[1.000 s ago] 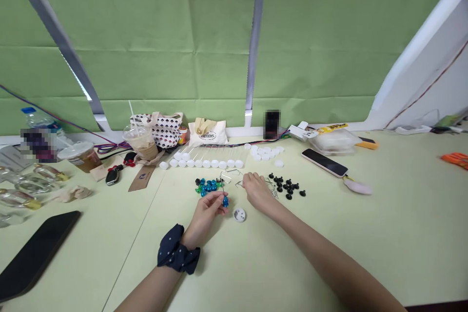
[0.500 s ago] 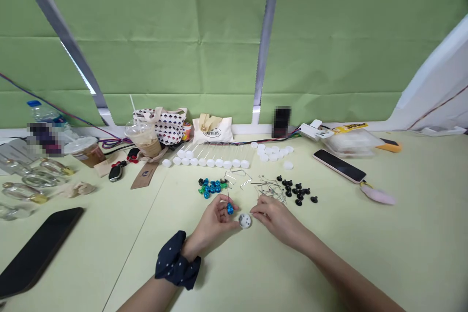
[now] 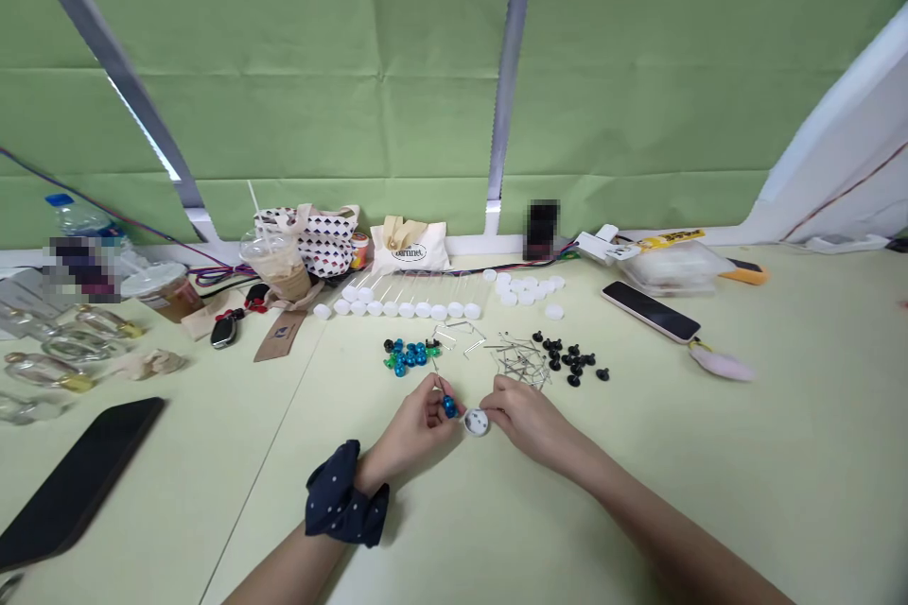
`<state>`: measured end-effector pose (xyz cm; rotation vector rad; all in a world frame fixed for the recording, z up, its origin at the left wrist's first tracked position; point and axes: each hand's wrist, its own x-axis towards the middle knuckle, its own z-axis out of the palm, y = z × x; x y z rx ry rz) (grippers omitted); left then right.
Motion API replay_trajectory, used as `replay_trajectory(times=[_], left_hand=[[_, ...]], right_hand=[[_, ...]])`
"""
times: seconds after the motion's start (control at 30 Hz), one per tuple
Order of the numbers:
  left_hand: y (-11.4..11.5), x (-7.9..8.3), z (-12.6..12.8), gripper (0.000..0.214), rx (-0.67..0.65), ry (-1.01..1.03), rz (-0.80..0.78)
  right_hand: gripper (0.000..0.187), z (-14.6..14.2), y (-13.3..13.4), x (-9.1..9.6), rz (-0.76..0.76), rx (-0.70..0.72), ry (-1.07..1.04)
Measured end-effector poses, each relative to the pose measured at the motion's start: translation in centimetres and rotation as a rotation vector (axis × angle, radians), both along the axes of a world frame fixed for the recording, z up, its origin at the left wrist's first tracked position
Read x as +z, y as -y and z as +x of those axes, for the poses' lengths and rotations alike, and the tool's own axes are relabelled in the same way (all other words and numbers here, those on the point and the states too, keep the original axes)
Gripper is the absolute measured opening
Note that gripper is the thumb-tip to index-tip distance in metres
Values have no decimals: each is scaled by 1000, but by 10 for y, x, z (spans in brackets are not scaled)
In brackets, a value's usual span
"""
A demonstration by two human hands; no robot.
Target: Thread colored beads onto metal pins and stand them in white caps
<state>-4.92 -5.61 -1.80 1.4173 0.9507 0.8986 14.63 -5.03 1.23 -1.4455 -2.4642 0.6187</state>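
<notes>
**Basically: left hand [image 3: 420,423] and right hand [image 3: 537,423] flank one round white cup [image 3: 477,423]**

Pale table [image 3: 489,529] under everything. Both hands are low over it, fingertips facing each other across a narrow gap. Well beyond the left fingers: row of white caps [image 3: 424,310]. Just past the right knuckles: loose heap of metal rods [image 3: 519,357], with scattered black pieces [image 3: 567,359] farther out on that hand's right. Past the left fingertips, slightly left: cluster of blue, green and black pieces [image 3: 411,358].

White cup lies in the gap, right of the left fingertips and just left of the right ones. Right hand looks nearer, at the cup's far right edge. Round, so no long axis to speak of. Right fingertips are drawn together there; can't tell if they touch the rim or grip something thin, too small to read.

Left hand is grasping a blue piece [image 3: 449,407], held just beside the cup's left edge. From it a thin rod [image 3: 439,383] slants away from the wearer and leftward, so its long axis points off the cup.
</notes>
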Motion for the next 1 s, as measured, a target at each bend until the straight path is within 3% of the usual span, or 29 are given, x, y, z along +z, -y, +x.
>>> replay_trajectory(times=[0.4, 0.63, 1.0], left_hand=[[3, 1, 0, 36, -1, -44, -19], [2, -1, 1, 33, 5, -91, 23], [3, 3, 3, 28, 21, -118, 52]], right_hand=[[20, 0, -2, -2, 18, 37, -81], [26, -1, 0, -6, 30, 104, 21], [26, -1, 0, -8, 47, 95, 75]])
